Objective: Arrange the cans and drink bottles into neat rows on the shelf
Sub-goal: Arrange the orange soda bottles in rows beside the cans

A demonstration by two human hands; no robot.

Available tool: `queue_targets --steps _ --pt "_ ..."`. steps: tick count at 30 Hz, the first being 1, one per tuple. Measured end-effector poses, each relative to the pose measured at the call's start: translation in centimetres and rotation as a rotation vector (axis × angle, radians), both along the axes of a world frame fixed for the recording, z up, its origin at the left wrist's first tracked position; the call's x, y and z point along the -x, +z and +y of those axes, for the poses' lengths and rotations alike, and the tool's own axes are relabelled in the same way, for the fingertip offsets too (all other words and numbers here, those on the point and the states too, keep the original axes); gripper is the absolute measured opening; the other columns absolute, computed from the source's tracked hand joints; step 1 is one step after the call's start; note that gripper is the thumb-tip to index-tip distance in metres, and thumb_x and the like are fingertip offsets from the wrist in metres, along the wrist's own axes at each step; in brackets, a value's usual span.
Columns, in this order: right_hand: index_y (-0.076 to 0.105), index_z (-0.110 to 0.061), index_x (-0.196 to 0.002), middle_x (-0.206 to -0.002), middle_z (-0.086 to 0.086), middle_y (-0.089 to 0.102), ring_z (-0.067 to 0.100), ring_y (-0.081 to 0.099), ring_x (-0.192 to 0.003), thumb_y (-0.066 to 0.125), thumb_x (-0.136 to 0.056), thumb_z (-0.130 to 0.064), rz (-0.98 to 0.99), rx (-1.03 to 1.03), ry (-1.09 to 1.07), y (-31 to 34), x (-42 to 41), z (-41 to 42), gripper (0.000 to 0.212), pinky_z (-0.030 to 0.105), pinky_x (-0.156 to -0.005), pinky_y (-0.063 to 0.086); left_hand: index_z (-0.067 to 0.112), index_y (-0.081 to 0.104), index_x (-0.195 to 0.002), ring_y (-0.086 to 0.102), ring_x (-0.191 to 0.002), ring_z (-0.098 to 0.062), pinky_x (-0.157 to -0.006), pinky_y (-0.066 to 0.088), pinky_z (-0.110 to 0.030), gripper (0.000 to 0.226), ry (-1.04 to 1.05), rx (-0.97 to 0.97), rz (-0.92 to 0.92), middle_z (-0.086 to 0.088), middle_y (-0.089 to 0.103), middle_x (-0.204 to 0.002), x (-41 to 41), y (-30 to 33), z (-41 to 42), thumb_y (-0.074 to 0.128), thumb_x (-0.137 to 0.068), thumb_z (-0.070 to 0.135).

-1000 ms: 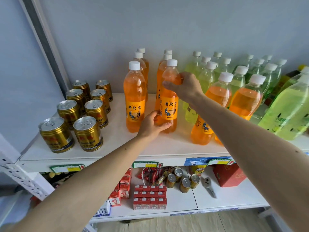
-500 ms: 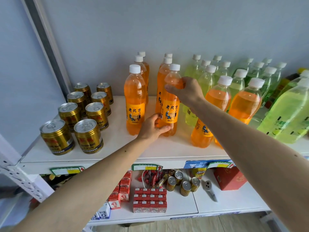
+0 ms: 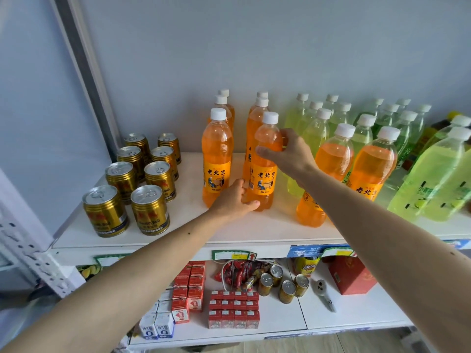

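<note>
Both hands on one orange bottle (image 3: 263,171) at the front of the white shelf (image 3: 254,228).

Right hand (image 3: 288,152) wrapped round the bottle's shoulder, thumb across the front, fingers curled behind; left hand (image 3: 233,202) cupping its base, thumb underneath toward the shelf, fingers bent round the left side. Bottle upright, just right of another orange bottle (image 3: 216,159), with more orange ones lined up behind both. Eight gold cans (image 3: 139,184) in two columns at the shelf's left end. Two further orange bottles (image 3: 354,171) to the right, in front of rows of green bottles (image 3: 397,128). Below, a lower shelf (image 3: 356,312) holding red cartons (image 3: 233,312), small cans (image 3: 283,284) and a red box (image 3: 351,276).
</note>
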State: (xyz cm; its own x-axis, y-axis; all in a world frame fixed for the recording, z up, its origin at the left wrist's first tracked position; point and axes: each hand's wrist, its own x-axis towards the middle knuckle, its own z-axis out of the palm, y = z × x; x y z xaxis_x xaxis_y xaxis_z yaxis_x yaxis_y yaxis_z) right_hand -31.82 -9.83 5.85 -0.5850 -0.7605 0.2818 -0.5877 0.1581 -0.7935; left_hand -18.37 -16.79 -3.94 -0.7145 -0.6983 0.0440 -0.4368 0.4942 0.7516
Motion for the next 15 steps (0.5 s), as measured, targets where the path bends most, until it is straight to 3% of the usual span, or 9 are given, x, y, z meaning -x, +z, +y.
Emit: queue_targets --steps 5,12,15 --pt "0.046 -0.015 -0.136 -0.123 0.004 0.061 0.018 0.058 -0.096 0.079 -0.076 -0.039 0.003 -0.041 -0.029 1.1 -0.9 0.4 0.073 0.024 -0.063 0.047 0.011 0.046 -0.137 0.057 -0.118 -0.020 -0.096 0.047 -0.029 0.062 -0.107 0.005 -0.096 -0.008 0.055 -0.136 -3.3 2.9 -0.4 0.069 -0.085 0.036" --pt "0.044 -0.016 -0.138 -0.134 0.002 0.054 0.021 0.053 -0.118 0.077 -0.072 -0.053 0.058 0.084 -0.085 5.7 -2.1 -0.6 0.083 0.032 -0.090 0.046 0.015 0.064 -0.118 0.061 -0.107 -0.013 -0.094 0.051 -0.033 0.044 -0.185 0.068 -0.205 -0.001 0.066 -0.116 -8.6 8.1 -3.3 0.074 -0.081 0.036" --pt "0.046 -0.017 -0.136 -0.134 0.000 0.054 0.020 0.051 -0.122 0.076 -0.072 -0.056 0.099 0.151 -0.068 8.7 -2.5 -2.2 0.081 0.033 -0.094 0.046 0.015 0.067 -0.110 0.063 -0.099 -0.010 -0.076 0.049 -0.020 0.032 -0.150 0.031 -0.149 0.001 0.069 -0.106 -10.3 11.3 -5.0 0.073 -0.082 0.029"
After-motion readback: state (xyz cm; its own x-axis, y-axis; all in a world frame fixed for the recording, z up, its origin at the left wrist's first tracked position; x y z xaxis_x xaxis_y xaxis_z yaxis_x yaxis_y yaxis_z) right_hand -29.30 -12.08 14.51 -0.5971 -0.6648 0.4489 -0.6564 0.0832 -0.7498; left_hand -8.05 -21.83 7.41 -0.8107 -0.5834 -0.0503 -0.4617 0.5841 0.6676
